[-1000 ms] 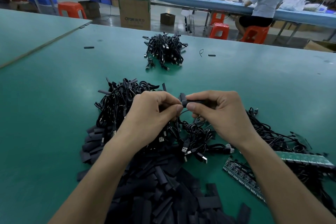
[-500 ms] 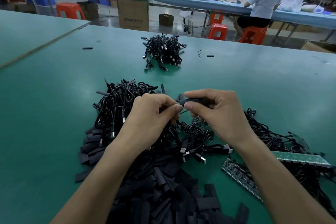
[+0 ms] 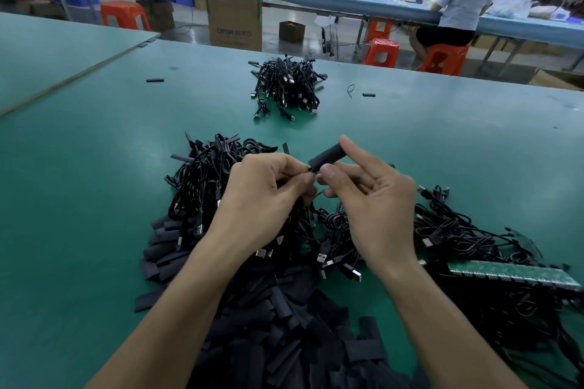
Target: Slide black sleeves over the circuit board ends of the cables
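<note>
Above the cable heap (image 3: 202, 180), the black sleeve (image 3: 327, 156) pinched in the right grip (image 3: 376, 205) should be aligned with the cable end (image 3: 313, 169) pinched in the left grip (image 3: 265, 196).

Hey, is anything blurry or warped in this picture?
Head view: the black tubular sleeve in the right hand looks sharp; the green circuit board strip at the right edge smears; the flat black sleeve pile at the bottom goes soft.

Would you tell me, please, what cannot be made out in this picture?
Head view: circuit board end of the cable, hidden by the left hand and the black sleeve.
Head view: the sleeve pile, cut by the bottom edge.
Head view: the cardboard box's print, blurred.
</note>
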`<move>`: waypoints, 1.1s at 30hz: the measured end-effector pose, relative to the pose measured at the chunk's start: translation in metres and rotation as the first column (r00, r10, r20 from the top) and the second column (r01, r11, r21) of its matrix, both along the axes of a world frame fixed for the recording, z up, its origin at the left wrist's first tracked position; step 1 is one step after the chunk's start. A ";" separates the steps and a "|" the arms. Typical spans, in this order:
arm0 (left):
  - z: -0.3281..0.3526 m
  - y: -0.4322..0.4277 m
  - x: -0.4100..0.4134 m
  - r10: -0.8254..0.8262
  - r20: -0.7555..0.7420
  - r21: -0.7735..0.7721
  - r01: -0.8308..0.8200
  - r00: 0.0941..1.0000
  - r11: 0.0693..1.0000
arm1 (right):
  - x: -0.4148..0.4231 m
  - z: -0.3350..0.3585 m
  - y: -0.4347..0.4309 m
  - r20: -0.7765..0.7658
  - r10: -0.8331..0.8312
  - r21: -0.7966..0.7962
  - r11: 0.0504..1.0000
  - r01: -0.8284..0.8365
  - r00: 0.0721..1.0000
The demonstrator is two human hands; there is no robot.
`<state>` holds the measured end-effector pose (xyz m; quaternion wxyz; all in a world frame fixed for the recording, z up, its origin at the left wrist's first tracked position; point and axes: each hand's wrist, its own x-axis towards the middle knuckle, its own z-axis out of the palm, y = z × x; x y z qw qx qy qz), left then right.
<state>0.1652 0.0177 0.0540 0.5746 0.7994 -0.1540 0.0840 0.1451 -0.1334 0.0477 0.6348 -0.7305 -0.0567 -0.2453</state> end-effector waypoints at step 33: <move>-0.008 0.041 0.025 0.528 0.119 0.280 -0.539 0.841 0.794 | 0.063 -0.054 -0.061 -0.386 -0.625 -0.900 0.416 -0.130 0.679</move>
